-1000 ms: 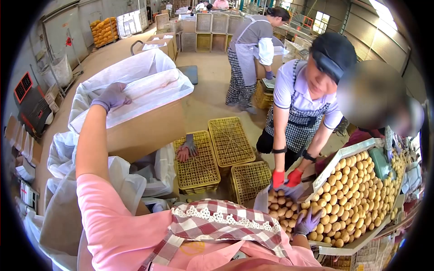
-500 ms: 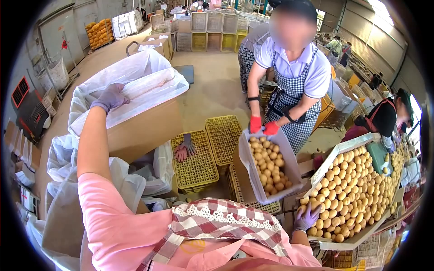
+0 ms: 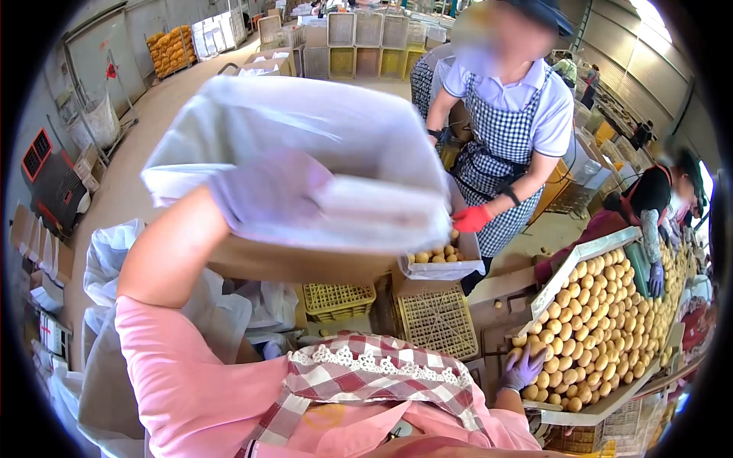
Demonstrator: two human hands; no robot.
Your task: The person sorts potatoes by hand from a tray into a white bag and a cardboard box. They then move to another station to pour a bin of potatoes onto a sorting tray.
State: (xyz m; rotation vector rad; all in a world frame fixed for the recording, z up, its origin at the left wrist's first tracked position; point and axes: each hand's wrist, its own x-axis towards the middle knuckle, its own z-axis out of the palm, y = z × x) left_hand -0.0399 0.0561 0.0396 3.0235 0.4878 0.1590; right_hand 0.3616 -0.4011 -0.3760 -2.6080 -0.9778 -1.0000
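My left hand (image 3: 267, 191), in a purple glove and smeared by motion, grips the near rim of a cardboard box (image 3: 305, 259) with a white plastic liner (image 3: 305, 107). The box is tilted, its open side turned up. My right hand (image 3: 522, 368), in a purple glove, lies with fingers spread against tan oval produce (image 3: 584, 336), like kiwifruit or potatoes, at the near left corner of a metal-edged sorting tray (image 3: 527, 320). Beyond the held box, partly hidden by it, stands a lined box of the same produce (image 3: 439, 263).
A co-worker's red-gloved hand (image 3: 472, 219) is beside the filled box. Yellow crates (image 3: 336, 299) and a pale crate (image 3: 437, 324) stand below. More lined boxes (image 3: 114, 256) are at left. Another co-worker's gloved hand (image 3: 656, 279) is over the tray.
My left hand has swung the lined box right and up, so it now covers part of the yellow crates. The co-worker's filled box has been lowered behind it. My right hand stays put.
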